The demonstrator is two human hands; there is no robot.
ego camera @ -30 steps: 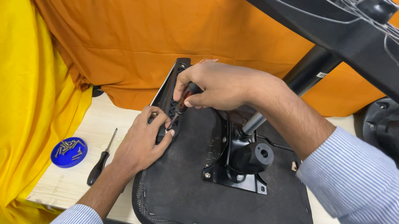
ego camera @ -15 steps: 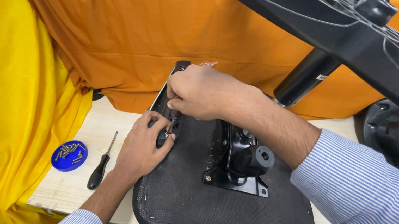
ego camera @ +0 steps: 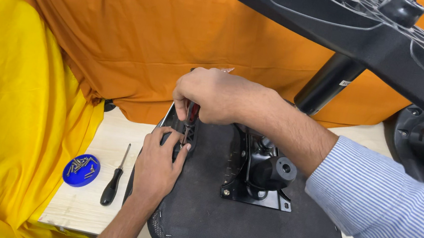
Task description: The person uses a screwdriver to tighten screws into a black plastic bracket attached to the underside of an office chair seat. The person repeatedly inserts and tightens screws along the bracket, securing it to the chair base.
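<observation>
A: Which step is judged to be in hand?

B: A fastener is being driven at the left edge of the upturned chair seat [ego camera: 241, 224], which lies in the lower middle of the frame. The right hand [ego camera: 210, 95] is closed around the red-and-black handle of a screwdriver [ego camera: 190, 118], held upright with its tip pointed down into the seat's edge bracket. Just below it, the left hand [ego camera: 157, 164] is laid on the seat edge, its fingers gathered loosely about the tool's tip; whether anything is pinched between them cannot be told.

A: Where is the rest of the chair seen?

B: The metal mechanism plate [ego camera: 259, 179] is seen bolted at the seat's middle, right of both hands. The black column [ego camera: 329, 83] rises from it toward the upper right, where the chair base [ego camera: 402, 46] fills the top of the frame.

A: What else is laid out?

B: A second screwdriver [ego camera: 114, 180] with a black handle is laid on the wooden table [ego camera: 107, 148] at lower left, just beside a blue dish of screws [ego camera: 81, 170]. Yellow cloth [ego camera: 5, 116] covers the left of the frame, orange cloth [ego camera: 139, 41] the back.

A: What is called for by the next move?

B: In judgement, the tip must be kept seated squarely in the fastener while the handle is turned, and the seat must be kept steady by the lower hand, so that slipping is avoided.
</observation>
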